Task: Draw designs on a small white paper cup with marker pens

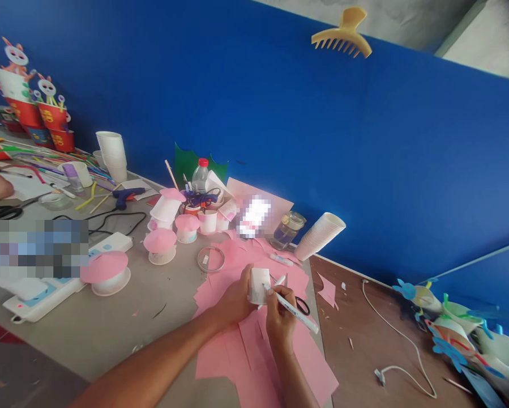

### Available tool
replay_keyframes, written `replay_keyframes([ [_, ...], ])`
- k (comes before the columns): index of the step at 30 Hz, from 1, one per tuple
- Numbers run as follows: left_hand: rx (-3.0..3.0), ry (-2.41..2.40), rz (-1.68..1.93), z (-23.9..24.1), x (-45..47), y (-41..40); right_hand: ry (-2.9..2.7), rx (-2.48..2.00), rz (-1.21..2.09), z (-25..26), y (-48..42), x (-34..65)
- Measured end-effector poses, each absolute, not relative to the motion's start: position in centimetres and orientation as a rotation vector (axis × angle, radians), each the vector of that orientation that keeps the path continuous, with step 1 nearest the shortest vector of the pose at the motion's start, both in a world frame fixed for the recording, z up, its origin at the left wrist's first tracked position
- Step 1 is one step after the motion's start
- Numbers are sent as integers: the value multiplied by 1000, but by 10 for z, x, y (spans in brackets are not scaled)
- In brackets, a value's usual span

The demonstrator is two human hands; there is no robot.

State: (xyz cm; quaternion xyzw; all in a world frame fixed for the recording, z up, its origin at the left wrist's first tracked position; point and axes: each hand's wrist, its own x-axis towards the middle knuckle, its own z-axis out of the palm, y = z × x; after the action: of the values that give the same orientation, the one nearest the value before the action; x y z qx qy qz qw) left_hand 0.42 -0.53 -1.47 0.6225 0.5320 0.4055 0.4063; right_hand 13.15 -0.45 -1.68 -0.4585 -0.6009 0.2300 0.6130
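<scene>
Spanning the far side: blue partition (237,85), one, upright behind everything else I list.

Worktop (173,283), one, grey, carrying the items below.

Pink sheets (220,360), a loose overlapping layer beneath both hands. I judge them thin and limp, apt to slide or crease under a dragging wrist.

Cup stack (322,235), one, white, leaning at the far right of the pink sheets.

Left hand (239,294), one. From my remote seat I see its fingers curled in against the left side of a cup, spread only as wide as the cup demands.

Right hand (279,314), one. Fingers pinched together on a pen, nothing else visible in them.

White cup (258,277), one, held over the pink sheets between the two hands. Apparently paper: I rate it very light, springy in the wall, easily dented, dry enough not to slip much. Best hold: gentle, around the side, close to an end, where the edge should stiffen it. Which end is the rim, I cannot tell.

Marker (300,317), one, white with dark lettering, slanting from the cup's face toward the near right. Tip contact: I cannot tell. Likely light, rigid and smooth-barrelled; best gripped low, close behind the tip.
</scene>
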Motion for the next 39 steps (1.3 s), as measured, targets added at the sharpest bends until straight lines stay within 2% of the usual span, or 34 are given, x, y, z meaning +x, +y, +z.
replay_keyframes([
  [11,1580,1373,1006,-16,4,-4,-1444,-1070,515,-21,-4,134],
  [22,1584,1361,1002,-16,4,-4,-1459,-1050,635,-15,-5,135],
  [39,1560,1363,1010,-19,4,-5,-1303,-1135,712,-11,-2,136],
])
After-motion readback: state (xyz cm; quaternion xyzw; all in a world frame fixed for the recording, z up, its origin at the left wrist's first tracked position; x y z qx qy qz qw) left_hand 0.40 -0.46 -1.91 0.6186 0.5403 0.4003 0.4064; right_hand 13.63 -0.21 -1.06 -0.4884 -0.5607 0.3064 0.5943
